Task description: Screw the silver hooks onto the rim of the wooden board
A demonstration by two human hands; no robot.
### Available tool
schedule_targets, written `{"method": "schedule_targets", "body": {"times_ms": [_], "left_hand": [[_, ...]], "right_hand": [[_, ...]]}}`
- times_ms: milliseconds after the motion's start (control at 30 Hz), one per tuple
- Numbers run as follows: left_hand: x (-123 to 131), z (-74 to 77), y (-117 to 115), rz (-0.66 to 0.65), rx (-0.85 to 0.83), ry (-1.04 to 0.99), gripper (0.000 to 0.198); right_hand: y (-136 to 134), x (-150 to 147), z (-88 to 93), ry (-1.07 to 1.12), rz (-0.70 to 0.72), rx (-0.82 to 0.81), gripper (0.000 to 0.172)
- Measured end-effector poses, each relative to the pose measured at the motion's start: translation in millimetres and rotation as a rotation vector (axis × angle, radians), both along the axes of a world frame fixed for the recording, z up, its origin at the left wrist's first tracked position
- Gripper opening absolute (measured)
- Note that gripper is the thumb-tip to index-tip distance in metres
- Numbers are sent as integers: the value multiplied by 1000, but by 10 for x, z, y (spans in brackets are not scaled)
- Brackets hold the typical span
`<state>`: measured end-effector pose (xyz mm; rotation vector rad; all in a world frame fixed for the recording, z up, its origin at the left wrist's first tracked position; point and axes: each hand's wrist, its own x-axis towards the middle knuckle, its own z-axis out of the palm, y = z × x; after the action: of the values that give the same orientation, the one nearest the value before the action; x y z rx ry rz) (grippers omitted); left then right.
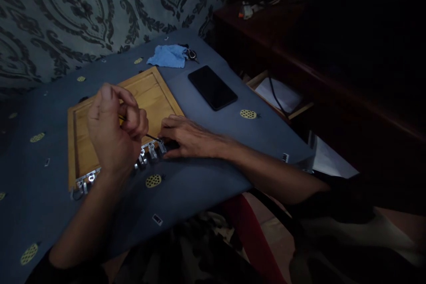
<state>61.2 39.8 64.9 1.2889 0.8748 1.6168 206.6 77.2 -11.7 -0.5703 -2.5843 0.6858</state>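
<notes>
A screwdriver (153, 137) is in my left hand (116, 131), its yellow-and-black handle mostly hidden by the closed fingers. The thin dark shaft slants down to the right, and its tip meets the right end of a metal hook rail (143, 153). That rail, with several shiny hooks, runs along the near edge of a framed wooden board (155, 97) lying flat. My right hand (189, 137) grips the board's near right corner beside the tip, fingers on top and thumb at the edge. My left wrist covers the middle of the rail.
A black phone (213, 87) lies right of the board on the blue tablecloth (199, 177). Behind it are a blue cloth (168, 56) and keys (191, 54). An open drawer (279, 93) with papers sits beyond the table's right edge. A patterned wall (100, 4) stands behind.
</notes>
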Motion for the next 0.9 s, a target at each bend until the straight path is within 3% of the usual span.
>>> {"method": "schedule_targets", "body": {"times_ms": [200,333,667,900], "left_hand": [[-24,-3,7,60,-19,88,27],[-17,12,-7,94,-73,14,29],[63,-28,102,50,-1,-45,29],[65,-22,122,-30,15,-16,44]], "right_hand": [[18,-4,-33,-6,1,16,35],[16,-3,-25,-15,2,4,36],[1,-5,7,-31,-5,5,36],[4,2,16,-26,6,-9,30]]}}
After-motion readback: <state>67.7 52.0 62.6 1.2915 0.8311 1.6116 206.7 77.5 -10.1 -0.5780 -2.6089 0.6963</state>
